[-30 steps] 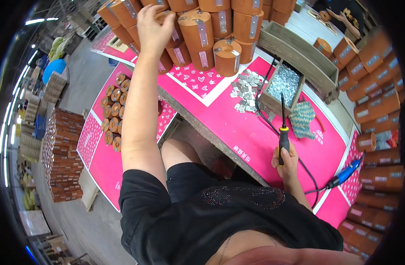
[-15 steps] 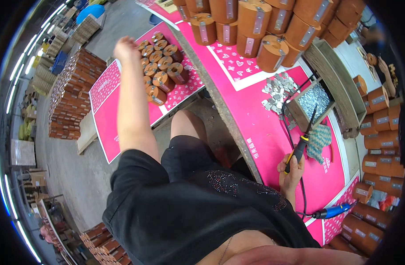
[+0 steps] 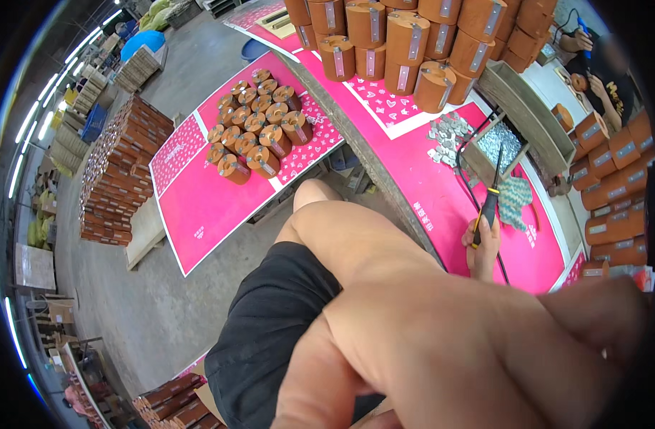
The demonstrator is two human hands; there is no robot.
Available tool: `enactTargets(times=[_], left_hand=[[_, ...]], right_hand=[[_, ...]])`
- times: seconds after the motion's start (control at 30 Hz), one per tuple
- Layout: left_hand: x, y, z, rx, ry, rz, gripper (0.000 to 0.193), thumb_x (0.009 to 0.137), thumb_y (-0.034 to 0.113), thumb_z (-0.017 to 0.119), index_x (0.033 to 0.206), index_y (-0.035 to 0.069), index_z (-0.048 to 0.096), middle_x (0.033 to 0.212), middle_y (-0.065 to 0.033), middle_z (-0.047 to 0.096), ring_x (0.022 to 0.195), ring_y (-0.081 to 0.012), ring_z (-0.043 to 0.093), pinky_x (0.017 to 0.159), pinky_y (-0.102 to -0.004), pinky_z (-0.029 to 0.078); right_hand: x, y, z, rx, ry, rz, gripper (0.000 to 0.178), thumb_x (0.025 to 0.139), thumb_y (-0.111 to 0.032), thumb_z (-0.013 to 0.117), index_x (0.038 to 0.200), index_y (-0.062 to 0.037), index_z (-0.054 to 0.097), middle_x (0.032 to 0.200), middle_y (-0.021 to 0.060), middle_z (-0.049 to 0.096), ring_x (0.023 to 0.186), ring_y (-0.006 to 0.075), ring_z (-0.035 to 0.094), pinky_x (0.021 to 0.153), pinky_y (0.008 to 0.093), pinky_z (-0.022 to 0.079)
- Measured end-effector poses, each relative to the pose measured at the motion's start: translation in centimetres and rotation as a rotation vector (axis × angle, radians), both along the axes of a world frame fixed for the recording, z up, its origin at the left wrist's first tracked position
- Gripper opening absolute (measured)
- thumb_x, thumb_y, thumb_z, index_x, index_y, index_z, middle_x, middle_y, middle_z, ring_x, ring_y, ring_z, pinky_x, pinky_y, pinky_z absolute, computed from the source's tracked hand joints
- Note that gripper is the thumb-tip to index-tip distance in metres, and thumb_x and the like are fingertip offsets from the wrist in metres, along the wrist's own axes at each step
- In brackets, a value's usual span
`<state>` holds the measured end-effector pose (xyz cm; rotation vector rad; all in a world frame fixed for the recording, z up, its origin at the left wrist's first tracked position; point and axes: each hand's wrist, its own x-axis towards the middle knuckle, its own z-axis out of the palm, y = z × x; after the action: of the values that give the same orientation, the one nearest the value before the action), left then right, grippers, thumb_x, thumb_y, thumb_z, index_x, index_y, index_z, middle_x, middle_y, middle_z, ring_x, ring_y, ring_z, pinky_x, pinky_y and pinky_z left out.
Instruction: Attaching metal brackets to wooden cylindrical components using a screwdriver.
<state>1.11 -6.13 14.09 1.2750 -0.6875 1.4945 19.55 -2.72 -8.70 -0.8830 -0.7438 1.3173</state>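
Note:
My left hand (image 3: 449,343) is raised very close to the camera and fills the lower right, its arm bent at the elbow. Its fingers are bent, blurred and partly cut off, so whether they hold anything cannot be seen. Above the pink table covering (image 3: 452,232), my right hand (image 3: 483,247) grips a screwdriver (image 3: 488,207) by its black-and-yellow handle, its long dark shaft pointing up. The shaft overlaps a box of small silver screws (image 3: 495,146). Left of that box lies a pile of flat metal plates (image 3: 447,136). A striped knitted cloth (image 3: 515,202) lies beside the screwdriver.
Orange-brown cylinders (image 3: 256,125) with centre holes stand grouped on a lower pink-covered table (image 3: 206,222) at left. More cylinders (image 3: 406,39) are stacked at the back. A wooden trough (image 3: 528,118) borders the screw box. Another person (image 3: 599,79) works at far right. Stacked cylinders (image 3: 120,171) stand on the floor.
My left arm has swung back from above the grouped cylinders, bringing its hand up close to the camera. My right hand keeps the screwdriver, now more upright. The blue tool at lower right is covered.

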Motion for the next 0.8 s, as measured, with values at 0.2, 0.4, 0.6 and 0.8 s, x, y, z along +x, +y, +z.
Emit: enactTargets(times=[0.2, 0.4, 0.6, 0.8], left_hand=[[2.3, -3.9, 1.5, 0.119, -0.038, -0.051, 0.029, 0.085, 0.03, 0.055, 0.085, 0.002, 0.063, 0.08, -0.0113, 0.062, 0.076, -0.0255, 0.056, 0.074, -0.0351, 0.044], [3.7, -6.3, 2.7, 0.117, -0.04, -0.096, 0.029, 0.086, 0.031, 0.055, 0.088, 0.002, 0.062, 0.081, -0.0103, 0.06, 0.075, -0.0244, 0.055, 0.074, -0.0341, 0.044], [4.3, -7.7, 3.0, 0.138, -0.041, -0.127, 0.03, 0.086, 0.031, 0.054, 0.091, 0.002, 0.061, 0.082, -0.0092, 0.059, 0.074, -0.0233, 0.053, 0.073, -0.0332, 0.043], [2.8, -7.6, 3.6, 0.125, -0.036, -0.238, 0.031, 0.087, 0.032, 0.053, 0.095, 0.003, 0.06, 0.083, -0.0082, 0.058, 0.073, -0.0223, 0.052, 0.073, -0.0322, 0.042]], right_hand=[[-0.1, 0.1, -0.4, 0.015, -0.055, -0.018, 0.014, 0.091, -0.014, 0.053, 0.1, -0.0058, 0.048, 0.066, 0.0035, 0.05, 0.046, 0.0105, 0.046, 0.041, 0.0246, 0.039], [0.2, -0.2, -0.5, 0.103, -0.009, 0.042, 0.011, 0.091, -0.014, 0.055, 0.097, -0.0065, 0.049, 0.067, 0.0026, 0.051, 0.047, 0.0095, 0.047, 0.042, 0.0237, 0.039], [0.7, 0.3, -0.4, 0.105, -0.012, 0.035, 0.012, 0.09, -0.016, 0.056, 0.094, -0.0068, 0.05, 0.067, 0.0023, 0.051, 0.048, 0.0092, 0.047, 0.041, 0.024, 0.038], [-0.4, -0.2, -0.7, 0.064, -0.001, 0.002, 0.012, 0.09, -0.015, 0.057, 0.094, -0.0065, 0.051, 0.065, 0.0026, 0.051, 0.047, 0.01, 0.046, 0.041, 0.0247, 0.039]])
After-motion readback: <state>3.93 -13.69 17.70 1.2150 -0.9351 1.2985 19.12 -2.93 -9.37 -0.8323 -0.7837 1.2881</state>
